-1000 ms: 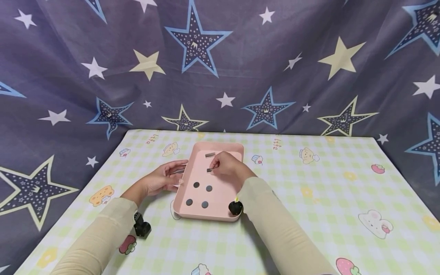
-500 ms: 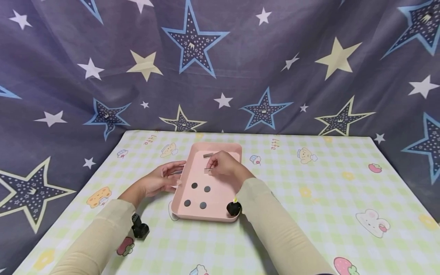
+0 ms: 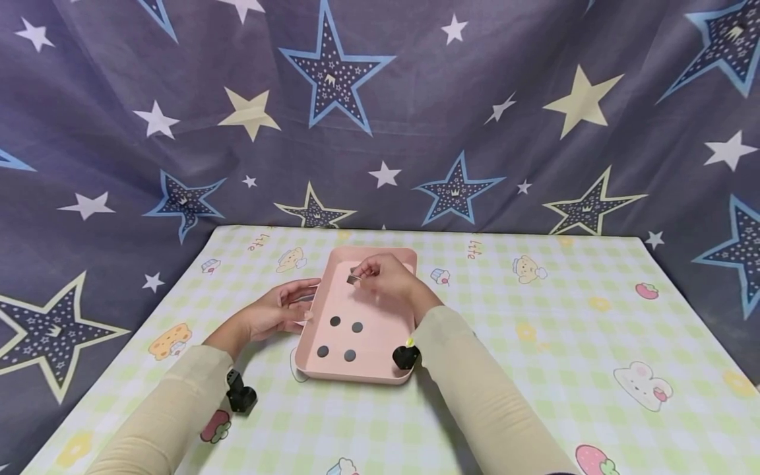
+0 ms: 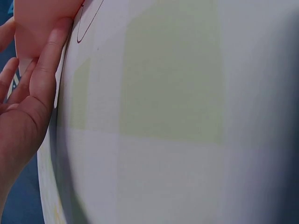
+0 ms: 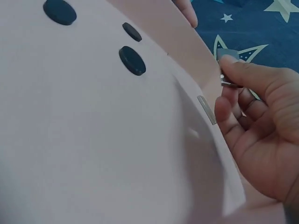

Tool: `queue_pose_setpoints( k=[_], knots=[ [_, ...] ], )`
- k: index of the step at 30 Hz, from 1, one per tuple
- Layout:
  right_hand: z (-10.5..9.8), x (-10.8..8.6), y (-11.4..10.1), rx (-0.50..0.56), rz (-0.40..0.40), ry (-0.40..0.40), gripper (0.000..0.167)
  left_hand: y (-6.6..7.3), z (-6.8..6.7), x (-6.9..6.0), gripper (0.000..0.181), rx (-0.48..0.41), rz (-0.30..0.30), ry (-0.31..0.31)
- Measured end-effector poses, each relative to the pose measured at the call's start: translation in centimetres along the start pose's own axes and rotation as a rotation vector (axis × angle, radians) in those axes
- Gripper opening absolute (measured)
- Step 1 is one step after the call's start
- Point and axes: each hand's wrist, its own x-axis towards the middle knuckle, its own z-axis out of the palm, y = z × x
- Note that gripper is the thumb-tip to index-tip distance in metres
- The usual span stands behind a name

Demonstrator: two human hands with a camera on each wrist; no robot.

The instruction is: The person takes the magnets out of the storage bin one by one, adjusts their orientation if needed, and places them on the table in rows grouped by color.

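In the head view, my right hand point(image 3: 386, 280) pinches a small flat metal piece point(image 5: 229, 55) between thumb and fingers, above the far part of a pink tray point(image 3: 380, 380). A thin silver bar point(image 5: 207, 110) lies on the tray floor below that hand, mostly hidden by it in the head view. Several dark round discs point(image 3: 357, 327) lie flat in the tray's nearer left part. At the tray's left wall is my left hand point(image 3: 276, 311), its fingers extended and its thumb against the outside of the wall.
A checked cloth point(image 3: 534, 396) with printed figures covers the table. Behind the table hangs a dark curtain point(image 3: 415, 99) with stars. Black wrist devices sit at both sleeves; the right one point(image 3: 406, 357) overlaps the tray's near right corner.
My right hand has lifted the metal piece from the middle of the tray and carried it away from me, close to the far bar. The left hand stays at the tray wall.
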Motion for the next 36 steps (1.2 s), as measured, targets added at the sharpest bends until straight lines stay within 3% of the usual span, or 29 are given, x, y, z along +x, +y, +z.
queue_pose_setpoints(
  k=[16,36],
  knots=[
    [-1.8,-0.6,-2.1,0.168,-0.038,0.019,0.028,-0.1,-0.1,0.1,0.077,0.003,0.006,-0.012],
    [-3.2,-2.5,-2.8,0.208,-0.078,0.079,0.028,0.1,-0.1,0.1,0.078,0.023,0.002,0.002]
  ],
)
